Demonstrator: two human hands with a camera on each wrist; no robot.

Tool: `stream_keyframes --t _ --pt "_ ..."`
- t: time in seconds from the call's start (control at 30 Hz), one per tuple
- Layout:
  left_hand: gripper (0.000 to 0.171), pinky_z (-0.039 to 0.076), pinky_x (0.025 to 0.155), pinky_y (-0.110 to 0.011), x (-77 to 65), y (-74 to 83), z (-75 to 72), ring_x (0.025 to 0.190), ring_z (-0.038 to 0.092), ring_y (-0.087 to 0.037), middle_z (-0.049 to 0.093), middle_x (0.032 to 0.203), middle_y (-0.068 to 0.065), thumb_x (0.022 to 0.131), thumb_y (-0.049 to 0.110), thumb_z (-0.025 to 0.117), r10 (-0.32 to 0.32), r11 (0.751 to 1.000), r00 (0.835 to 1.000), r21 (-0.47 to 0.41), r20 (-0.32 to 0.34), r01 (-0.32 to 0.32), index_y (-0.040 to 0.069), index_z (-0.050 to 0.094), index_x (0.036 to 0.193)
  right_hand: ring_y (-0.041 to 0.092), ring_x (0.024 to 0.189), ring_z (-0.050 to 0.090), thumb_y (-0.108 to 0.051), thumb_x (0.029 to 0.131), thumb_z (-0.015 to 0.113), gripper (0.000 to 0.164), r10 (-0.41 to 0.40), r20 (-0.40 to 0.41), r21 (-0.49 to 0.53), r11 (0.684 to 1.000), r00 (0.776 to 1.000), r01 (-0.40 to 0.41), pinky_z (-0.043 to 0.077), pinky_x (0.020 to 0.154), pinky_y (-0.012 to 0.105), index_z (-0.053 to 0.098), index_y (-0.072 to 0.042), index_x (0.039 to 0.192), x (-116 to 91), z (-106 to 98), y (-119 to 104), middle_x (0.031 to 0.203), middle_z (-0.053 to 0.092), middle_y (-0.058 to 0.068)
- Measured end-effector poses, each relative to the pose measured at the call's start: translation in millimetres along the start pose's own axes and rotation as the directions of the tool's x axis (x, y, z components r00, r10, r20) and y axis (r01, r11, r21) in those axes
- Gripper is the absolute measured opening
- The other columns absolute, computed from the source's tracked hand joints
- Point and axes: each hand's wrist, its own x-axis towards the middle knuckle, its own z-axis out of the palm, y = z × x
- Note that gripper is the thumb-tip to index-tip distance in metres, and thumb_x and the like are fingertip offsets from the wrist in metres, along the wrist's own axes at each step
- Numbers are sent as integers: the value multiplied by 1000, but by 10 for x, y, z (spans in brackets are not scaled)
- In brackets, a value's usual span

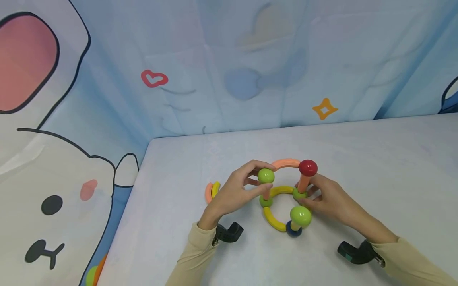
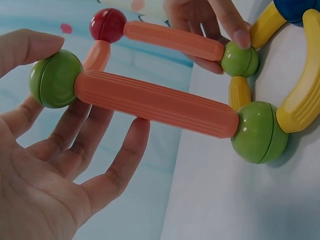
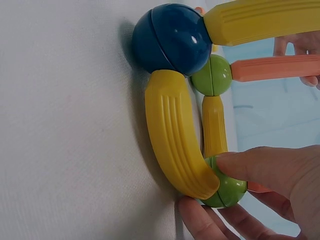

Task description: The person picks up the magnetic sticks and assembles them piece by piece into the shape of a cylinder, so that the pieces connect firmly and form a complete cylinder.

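Note:
A toy frame of balls and rods stands on the table, with curved yellow rods (image 1: 274, 219) forming its ring. My left hand (image 1: 237, 190) holds the upper green ball (image 2: 56, 78) at the top of an upright orange rod (image 2: 157, 104), thumb against the ball. A lower green ball (image 3: 229, 186) in the ring is gripped between the thumb and fingers of my right hand (image 1: 327, 202). Above it, another orange rod carries a red ball (image 1: 308, 168). From that red ball a curved orange rod (image 1: 286, 163) runs toward the left upper ball; whether they join is hidden.
Another green ball (image 1: 300, 216) tops a short-looking yellow rod over a blue ball (image 1: 294, 229), at the ring's near side. Loose curved orange (image 1: 208, 193) and yellow (image 1: 215, 189) rods lie left of my left hand. A patterned curtain (image 1: 214, 79) hangs behind the table.

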Motion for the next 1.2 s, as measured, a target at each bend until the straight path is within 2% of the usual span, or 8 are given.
stream_keyframes --t 0.27,0.43,0.63,0.77,0.87,1.03,1.13,1.2 --pt "36 55 99 -32 6 10 2 113 59 -9 63 131 -6 101 12 69 3 1000 1000 5 5 -3 11 60 137 25 93 66 -6 82 88 34 -13 -2 -1 1000 1000 13 57 71 27 64 -5 106 1 -5 -9 114 71 15" --pt "42 55 100 -35 -24 22 -5 118 58 -15 60 137 -6 99 11 72 -5 1000 1000 9 -11 5 11 58 139 25 93 66 -7 82 89 34 -30 2 -1 1000 1000 30 58 71 26 64 -6 105 12 -10 0 114 70 15" --pt "54 55 102 -36 -130 0 -104 127 56 -18 55 145 -1 98 16 75 -57 998 996 12 -73 58 11 52 146 26 95 67 -8 82 89 38 -27 13 16 1000 1000 27 61 73 31 64 -4 111 -17 -48 28 115 68 14" --pt "49 54 101 -41 -254 -77 -258 125 58 -19 56 142 -3 101 22 71 -112 987 980 96 -164 129 9 52 145 28 96 68 -8 83 89 43 -24 22 9 1000 999 24 63 73 34 64 -2 118 -60 -122 55 114 66 14" --pt "42 54 100 -44 -364 -152 -375 121 59 -23 58 138 -9 106 27 65 -185 949 947 203 -262 242 7 55 142 30 97 68 -6 83 88 47 -25 15 -13 1000 1000 25 64 74 37 62 1 121 -90 -207 83 116 64 17" --pt "37 57 89 -42 -499 -280 -465 111 61 -27 57 130 -17 106 22 63 -329 838 873 315 -359 446 2 59 138 32 98 67 -6 84 88 51 -12 -13 -52 999 1000 11 64 75 39 61 2 126 -126 -343 136 119 64 21" --pt "34 58 85 -39 -521 -328 -455 104 62 -27 57 125 -17 103 13 66 -372 788 853 362 -366 498 1 61 134 33 99 67 -7 85 87 50 1 -17 -72 997 1000 -3 63 75 41 61 1 127 -142 -388 157 120 64 21" --pt "33 58 85 -40 -521 -334 -440 102 64 -29 58 123 -18 100 8 69 -390 771 846 373 -363 516 0 62 132 33 99 67 -7 86 87 50 6 -19 -85 996 1000 -8 63 76 43 61 1 128 -152 -411 159 121 64 22"
